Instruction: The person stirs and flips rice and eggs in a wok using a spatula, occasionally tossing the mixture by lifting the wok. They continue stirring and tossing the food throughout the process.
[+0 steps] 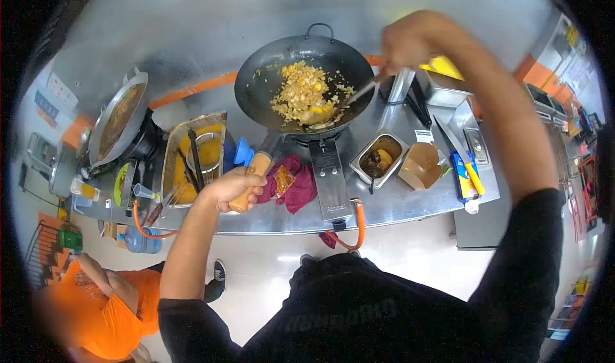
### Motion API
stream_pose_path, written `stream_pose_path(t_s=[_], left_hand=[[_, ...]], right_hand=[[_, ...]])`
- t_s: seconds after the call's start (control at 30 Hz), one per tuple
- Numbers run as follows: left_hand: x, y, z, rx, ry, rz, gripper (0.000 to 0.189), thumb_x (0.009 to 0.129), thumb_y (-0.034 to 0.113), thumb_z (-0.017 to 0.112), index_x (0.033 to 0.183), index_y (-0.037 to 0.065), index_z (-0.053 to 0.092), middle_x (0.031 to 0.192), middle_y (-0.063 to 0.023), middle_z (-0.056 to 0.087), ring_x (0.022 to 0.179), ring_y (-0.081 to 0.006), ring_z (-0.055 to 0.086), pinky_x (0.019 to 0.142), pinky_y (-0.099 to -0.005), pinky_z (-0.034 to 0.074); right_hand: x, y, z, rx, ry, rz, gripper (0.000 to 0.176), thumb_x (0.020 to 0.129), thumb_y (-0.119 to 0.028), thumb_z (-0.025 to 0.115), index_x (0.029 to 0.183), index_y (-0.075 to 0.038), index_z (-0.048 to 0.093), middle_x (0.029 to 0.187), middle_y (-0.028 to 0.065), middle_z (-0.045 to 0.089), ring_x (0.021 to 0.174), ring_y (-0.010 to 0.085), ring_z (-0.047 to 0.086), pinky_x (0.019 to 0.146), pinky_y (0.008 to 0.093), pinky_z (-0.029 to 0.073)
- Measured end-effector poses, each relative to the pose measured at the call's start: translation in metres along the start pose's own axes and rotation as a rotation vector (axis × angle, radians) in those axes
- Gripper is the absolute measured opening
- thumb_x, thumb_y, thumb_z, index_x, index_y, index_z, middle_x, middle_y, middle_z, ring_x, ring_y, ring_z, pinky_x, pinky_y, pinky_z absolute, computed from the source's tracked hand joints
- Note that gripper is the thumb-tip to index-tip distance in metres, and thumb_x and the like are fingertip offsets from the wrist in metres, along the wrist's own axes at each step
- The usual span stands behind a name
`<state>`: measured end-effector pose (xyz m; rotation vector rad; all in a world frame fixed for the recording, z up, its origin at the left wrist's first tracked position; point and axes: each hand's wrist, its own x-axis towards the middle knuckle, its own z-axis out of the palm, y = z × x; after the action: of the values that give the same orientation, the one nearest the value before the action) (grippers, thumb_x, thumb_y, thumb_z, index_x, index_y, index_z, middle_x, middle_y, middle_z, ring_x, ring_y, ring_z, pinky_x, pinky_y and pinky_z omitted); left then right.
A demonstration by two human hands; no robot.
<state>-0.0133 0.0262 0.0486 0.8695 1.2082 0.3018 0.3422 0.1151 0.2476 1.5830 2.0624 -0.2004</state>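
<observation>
A black wok (256, 104) stands on a portable gas stove (330, 187), with fried rice (301, 88) and yellow bits of egg inside. My right hand (408, 46) is closed around the handle of a metal spatula (363, 93), whose blade reaches into the rice on the wok's right side. In front of the wok, my left hand (234, 189) grips a tan cylindrical bottle (258, 164), held tilted over the counter. Just right of that bottle lies a dark red cloth (301, 187) with a small packet of orange-brown contents (284, 180) on it.
Left stand a large pan (102, 152) of brown food and a metal tray (168, 171) of yellow liquid. On the right are a small steel container (396, 142), a cardboard box (419, 177) and a yellow-handled knife (456, 142). A person in orange (115, 324) is at lower left.
</observation>
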Motion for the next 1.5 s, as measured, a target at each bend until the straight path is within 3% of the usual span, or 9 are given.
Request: stream_pose_path(t_s=[0.6, 0.77, 0.9, 1.0, 1.2, 1.33, 1.4, 1.47, 1.5], left_hand=[[0.017, -0.021, 0.012, -0.101, -0.049, 0.027, 0.018, 0.085, 0.016, 0.064, 0.093, 0.010, 0.050, 0.068, 0.0009, 0.050, 0.052, -0.0086, 0.048, 0.045, -0.0261, 0.044], [0.035, -0.033, 0.030, -0.183, -0.080, 0.090, 0.017, 0.085, 0.011, 0.061, 0.097, 0.010, 0.049, 0.069, 0.0003, 0.051, 0.052, -0.0097, 0.049, 0.045, -0.0278, 0.045], [0.038, -0.038, 0.031, -0.227, -0.083, 0.101, 0.020, 0.085, 0.011, 0.063, 0.099, 0.010, 0.049, 0.069, -0.0005, 0.051, 0.052, -0.0102, 0.050, 0.046, -0.0279, 0.046], [0.037, -0.037, 0.040, -0.286, -0.081, 0.080, 0.021, 0.084, 0.011, 0.064, 0.101, 0.010, 0.049, 0.069, -0.0005, 0.051, 0.053, -0.0103, 0.050, 0.047, -0.0272, 0.046], [0.040, -0.040, 0.040, -0.269, -0.085, 0.095, 0.021, 0.084, 0.011, 0.064, 0.100, 0.010, 0.050, 0.070, -0.0002, 0.051, 0.053, -0.0102, 0.050, 0.047, -0.0270, 0.046], [0.042, -0.038, 0.042, -0.266, -0.096, 0.092, 0.022, 0.084, 0.012, 0.065, 0.100, 0.010, 0.050, 0.070, -0.0002, 0.051, 0.054, -0.0106, 0.050, 0.047, -0.0276, 0.046], [0.047, -0.045, 0.036, -0.318, -0.144, 0.081, 0.022, 0.083, 0.012, 0.065, 0.100, 0.010, 0.050, 0.073, -0.0007, 0.053, 0.056, -0.0111, 0.052, 0.049, -0.0285, 0.048], [0.043, -0.038, 0.038, -0.308, -0.080, 0.064, 0.022, 0.083, 0.012, 0.066, 0.099, 0.010, 0.051, 0.075, -0.0014, 0.054, 0.058, -0.0112, 0.053, 0.053, -0.0294, 0.052], [0.045, -0.035, 0.041, -0.360, -0.084, 0.022, 0.022, 0.084, 0.014, 0.066, 0.100, 0.012, 0.051, 0.075, -0.0002, 0.053, 0.058, -0.0105, 0.052, 0.053, -0.0286, 0.050]], right_hand=[[0.005, 0.015, -0.027, 0.104, -0.170, -0.019, 0.031, 0.084, -0.028, 0.060, 0.104, -0.008, 0.072, 0.062, 0.0043, 0.059, 0.047, 0.0138, 0.047, 0.040, 0.0329, 0.036], [0.055, -0.002, 0.033, 0.074, 0.149, -0.175, 0.033, 0.083, -0.026, 0.055, 0.108, -0.010, 0.071, 0.084, 0.0090, 0.070, 0.071, 0.0195, 0.062, 0.065, 0.0393, 0.051], [-0.007, 0.022, 0.011, 0.033, 0.039, -0.360, 0.033, 0.081, -0.024, 0.053, 0.100, -0.002, 0.069, 0.100, 0.0140, 0.069, 0.087, 0.0274, 0.067, 0.076, 0.0374, 0.052], [0.085, -0.005, 0.086, 0.256, 0.236, -0.079, 0.032, 0.081, -0.027, 0.055, 0.102, -0.007, 0.070, 0.102, 0.0157, 0.069, 0.091, 0.0266, 0.066, 0.081, 0.0397, 0.050], [0.013, 0.031, 0.046, 0.064, 0.105, -0.229, 0.029, 0.081, -0.021, 0.053, 0.104, -0.015, 0.070, 0.098, 0.0161, 0.068, 0.094, 0.0323, 0.064, 0.084, 0.0403, 0.049], [0.110, 0.041, 0.101, 0.063, 0.467, -0.009, 0.028, 0.080, -0.027, 0.054, 0.097, -0.013, 0.071, 0.092, 0.0144, 0.069, 0.092, 0.0334, 0.065, 0.082, 0.0416, 0.050], [0.036, 0.019, 0.060, -0.003, 0.326, 0.035, 0.030, 0.081, -0.028, 0.054, 0.100, -0.013, 0.070, 0.092, 0.0146, 0.069, 0.092, 0.0322, 0.065, 0.081, 0.0411, 0.050], [0.048, 0.076, 0.064, -0.024, 0.220, -0.321, 0.029, 0.080, -0.029, 0.054, 0.102, -0.020, 0.071, 0.093, 0.0106, 0.069, 0.087, 0.0296, 0.066, 0.078, 0.0385, 0.051], [0.056, 0.067, 0.067, -0.006, 0.250, -0.152, 0.029, 0.079, -0.027, 0.055, 0.103, -0.022, 0.071, 0.092, 0.0104, 0.069, 0.087, 0.0300, 0.066, 0.078, 0.0395, 0.051]])
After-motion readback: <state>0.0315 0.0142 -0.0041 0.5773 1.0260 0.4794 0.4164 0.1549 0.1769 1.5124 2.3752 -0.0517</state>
